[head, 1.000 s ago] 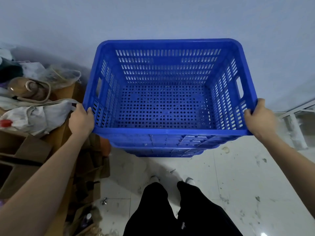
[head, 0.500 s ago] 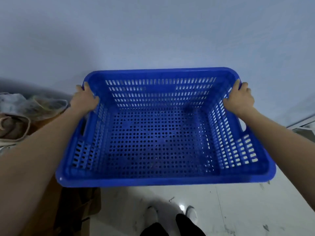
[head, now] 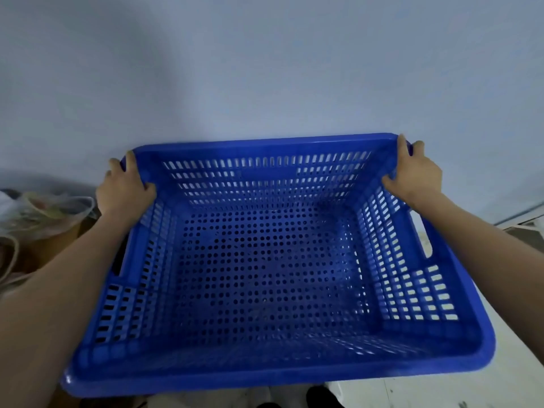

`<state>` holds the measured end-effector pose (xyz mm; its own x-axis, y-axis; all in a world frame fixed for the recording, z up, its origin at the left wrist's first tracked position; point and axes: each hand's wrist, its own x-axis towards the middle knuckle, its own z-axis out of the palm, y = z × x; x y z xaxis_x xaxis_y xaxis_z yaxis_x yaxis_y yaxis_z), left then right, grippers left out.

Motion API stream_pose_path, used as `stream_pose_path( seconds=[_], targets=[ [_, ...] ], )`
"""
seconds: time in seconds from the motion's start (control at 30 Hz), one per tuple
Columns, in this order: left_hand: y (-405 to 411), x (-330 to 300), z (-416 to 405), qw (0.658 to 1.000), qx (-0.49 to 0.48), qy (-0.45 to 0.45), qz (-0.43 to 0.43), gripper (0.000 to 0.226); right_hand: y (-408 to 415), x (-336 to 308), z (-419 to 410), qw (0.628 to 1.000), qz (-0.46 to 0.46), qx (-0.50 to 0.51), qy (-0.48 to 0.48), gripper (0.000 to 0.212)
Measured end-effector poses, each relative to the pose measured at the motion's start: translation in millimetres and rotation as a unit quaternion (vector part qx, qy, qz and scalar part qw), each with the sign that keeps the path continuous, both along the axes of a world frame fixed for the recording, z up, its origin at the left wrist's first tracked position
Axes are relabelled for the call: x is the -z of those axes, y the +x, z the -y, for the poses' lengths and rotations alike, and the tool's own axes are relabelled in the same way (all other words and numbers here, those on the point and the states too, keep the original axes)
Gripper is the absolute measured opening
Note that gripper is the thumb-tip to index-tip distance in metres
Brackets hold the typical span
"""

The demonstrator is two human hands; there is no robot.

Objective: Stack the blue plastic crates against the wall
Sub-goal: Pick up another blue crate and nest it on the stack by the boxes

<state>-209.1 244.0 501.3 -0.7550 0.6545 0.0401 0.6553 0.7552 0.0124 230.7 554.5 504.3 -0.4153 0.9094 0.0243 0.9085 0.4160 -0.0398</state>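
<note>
— Where's the crate (head: 273,278) right now?

— Up off the floor (head: 506,387), mouth toward the camera, far rim close to the wall (head: 265,69) at 12 o'clock. Empty inside.

— And the hands?

— Left hand (head: 125,187) clamped on the far corner at 10 o'clock, thumb inside, fingers wrapped over the rim. Right hand (head: 413,175) gripping the opposite far corner at 2 o'clock the same way. Both closed on the crate.

— Heavy?

— Probably not. Thin moulded plastic, slotted walls, perforated bottom, nothing in it. Looks light but bulky, wide enough to spread both arms.

— Stiff?

— Likely stiff enough along the thick rolled rim; thin walls may flex a little under a squeeze. Smooth plastic, so possibly slick in a loose grip.

— Best place to hold?

— Rim corners, as now, or the cut-out handle (head: 424,237) in the side wall at 3 o'clock. Matching slot on the left side mostly hidden behind the forearm.

— Fragile?

— Hardly. Should tolerate a bump; main worry is snagging the bag clutter (head: 41,213) at 9 o'clock.
</note>
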Motion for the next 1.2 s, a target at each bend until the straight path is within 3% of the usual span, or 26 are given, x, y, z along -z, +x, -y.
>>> stream_pose_path(
  seconds=[0.17,0.23,0.37,0.53,0.73,0.8,0.97,1.07,1.2],
  targets=[
    [11.1,-12.9,-14.8,0.997,-0.029,-0.067,0.012,0.08,-17.8,-5.7,13.0,0.998,0.058,0.031,-0.006,0.101],
    [27.5,-17.3,-34.7,0.997,0.03,-0.072,-0.012,0.076,-41.1,-7.4,26.7,0.997,0.065,-0.029,0.023,0.098],
    [74.6,-20.7,-84.1,0.989,0.143,-0.045,0.014,0.073,-96.1,-3.3,53.5,0.994,0.037,-0.099,-0.01,0.094],
    [88.8,-10.9,-90.1,0.988,0.147,-0.045,0.004,0.076,-101.8,-2.3,51.3,0.994,0.059,-0.088,-0.024,0.099],
    [84.6,-27.7,-88.6,0.982,0.155,-0.074,0.075,0.075,-96.7,-25.3,46.6,0.984,0.096,-0.116,-0.092,0.1],
    [78.4,-34.0,-63.6,0.983,0.147,-0.075,0.076,0.072,-73.0,-35.6,53.0,0.983,0.095,-0.118,-0.102,0.094],
    [85.3,-27.9,86.0,0.994,0.104,0.001,0.043,0.053,55.5,-25.4,117.9,0.99,-0.05,-0.115,-0.065,0.069],
    [83.5,-2.6,173.8,0.992,0.121,-0.004,0.041,0.053,124.2,-5.0,157.7,0.985,-0.044,-0.166,-0.004,0.054],
    [80.6,19.2,199.6,0.986,0.161,0.019,0.029,0.048,154.1,13.2,171.8,0.981,-0.071,-0.176,0.026,0.044]
  ],
)
